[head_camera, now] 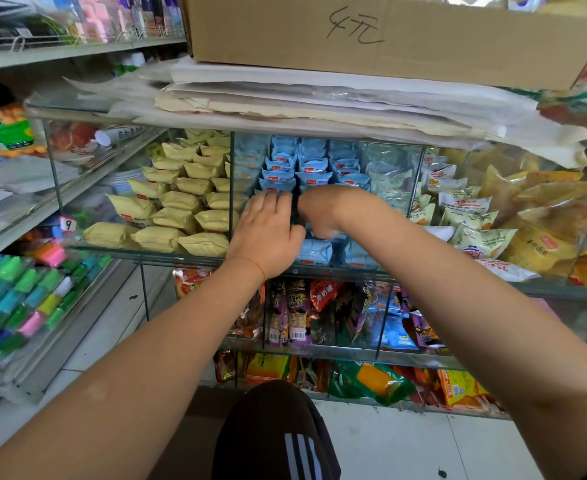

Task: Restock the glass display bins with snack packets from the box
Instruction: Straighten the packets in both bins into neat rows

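Both my bare forearms reach up from the lower corners of the frame and meet near the centre. My left arm rises from the lower left, with a thin red string (250, 263) tied round the wrist. My left hand (268, 233) lies palm down, back toward me, fingers straight and close together, pointing up the frame. My right arm comes in from the lower right, longer and more level, and bends sharply down at the wrist. My right hand (323, 216) is just right of the left, nearly touching it; its fingers curl downward and under, out of sight, so I cannot tell whether they hold anything.
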`<state>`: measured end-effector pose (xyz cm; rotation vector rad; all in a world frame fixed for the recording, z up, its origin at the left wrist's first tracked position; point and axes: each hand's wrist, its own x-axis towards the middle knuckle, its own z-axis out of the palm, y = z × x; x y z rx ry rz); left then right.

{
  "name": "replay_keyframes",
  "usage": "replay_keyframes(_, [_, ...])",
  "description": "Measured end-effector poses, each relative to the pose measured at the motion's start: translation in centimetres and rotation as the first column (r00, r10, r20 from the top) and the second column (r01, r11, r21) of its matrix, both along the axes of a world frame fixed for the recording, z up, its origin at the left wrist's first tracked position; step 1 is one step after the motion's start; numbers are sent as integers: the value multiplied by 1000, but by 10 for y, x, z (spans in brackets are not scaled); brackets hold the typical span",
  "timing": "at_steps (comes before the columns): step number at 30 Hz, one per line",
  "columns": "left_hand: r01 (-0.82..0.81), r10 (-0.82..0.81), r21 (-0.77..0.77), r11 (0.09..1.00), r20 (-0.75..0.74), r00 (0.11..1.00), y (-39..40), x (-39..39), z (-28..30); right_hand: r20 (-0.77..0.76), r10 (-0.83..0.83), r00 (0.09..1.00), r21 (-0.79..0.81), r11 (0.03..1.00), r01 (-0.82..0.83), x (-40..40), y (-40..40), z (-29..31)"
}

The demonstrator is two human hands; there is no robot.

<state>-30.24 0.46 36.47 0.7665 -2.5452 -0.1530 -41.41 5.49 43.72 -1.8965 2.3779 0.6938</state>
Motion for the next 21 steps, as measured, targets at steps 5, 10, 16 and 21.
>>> replay_keyframes(5, [7,-7,11,1000,-44,999,0,0,1,63,-24,998,48,999,21,4,-5,4])
replay_keyframes(10, [73,-63,42,996,-200,978,2,5,3,323,92,942,-116,992,-57,-1,8,19])
replay_keyframes(16, [86,-65,99,991,-204,977,5,8,6,329,56,943,-9,998,-57,6,13,3])
replay_keyframes(21, [53,-51,29,998,-51,997,0,5,3,217,47,975,96,993,-69,4,20,5])
